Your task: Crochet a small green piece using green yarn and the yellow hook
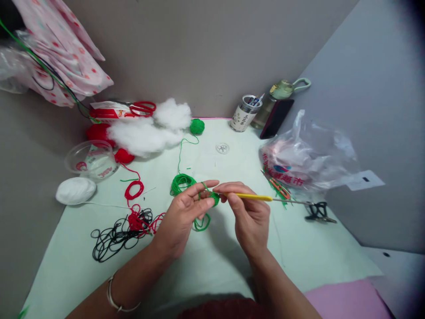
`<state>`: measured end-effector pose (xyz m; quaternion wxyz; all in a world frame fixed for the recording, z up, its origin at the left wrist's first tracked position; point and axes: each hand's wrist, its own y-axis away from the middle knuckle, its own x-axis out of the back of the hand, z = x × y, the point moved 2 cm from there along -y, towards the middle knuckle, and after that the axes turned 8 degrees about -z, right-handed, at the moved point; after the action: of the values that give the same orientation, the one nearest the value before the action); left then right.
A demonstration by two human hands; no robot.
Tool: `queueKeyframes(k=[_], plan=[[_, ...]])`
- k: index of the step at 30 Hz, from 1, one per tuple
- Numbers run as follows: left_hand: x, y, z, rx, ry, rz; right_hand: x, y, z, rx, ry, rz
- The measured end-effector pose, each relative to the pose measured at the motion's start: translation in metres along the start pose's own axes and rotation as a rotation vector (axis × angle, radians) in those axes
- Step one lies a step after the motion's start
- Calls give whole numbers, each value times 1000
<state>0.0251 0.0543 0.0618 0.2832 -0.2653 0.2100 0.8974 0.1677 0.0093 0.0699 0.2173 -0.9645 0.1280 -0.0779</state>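
Observation:
A small green crocheted piece (215,199) is pinched between the thumb and fingers of my left hand (184,212), with green yarn looped over the raised index finger. My right hand (250,217) grips a crochet hook (254,196) by its yellow handle. The hook's tip meets the green piece, where fingers and yarn partly hide it. Just behind my left hand lies a loose coil of green yarn (183,182). From it a strand runs back to a small green yarn ball (197,127).
Left are tangled black yarn (114,239), red yarn (134,190), a white yarn ball (75,191), a clear plastic bowl (93,160) and white stuffing (146,137). Right are a plastic bag (308,150), orange-handled snips (280,188) and black-handled scissors (317,212). A pen cup (242,118) and bottle (268,106) stand behind.

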Motion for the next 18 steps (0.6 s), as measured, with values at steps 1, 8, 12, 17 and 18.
queueKeyframes(k=[1,8,12,17,18], plan=[[0,0,-2,-18,-35,22,-1,1,-1,25,46,-2],[-1,-3,-6,75,181,16,-5,12,-4,345,522,-63],[0,-4,1,96,265,-27,6,4,1,93,151,44],[0,-2,2,26,58,-22,4,0,7,-90,-164,-20],[0,-1,1,16,8,-22,3,1,8,-98,-143,-37]])
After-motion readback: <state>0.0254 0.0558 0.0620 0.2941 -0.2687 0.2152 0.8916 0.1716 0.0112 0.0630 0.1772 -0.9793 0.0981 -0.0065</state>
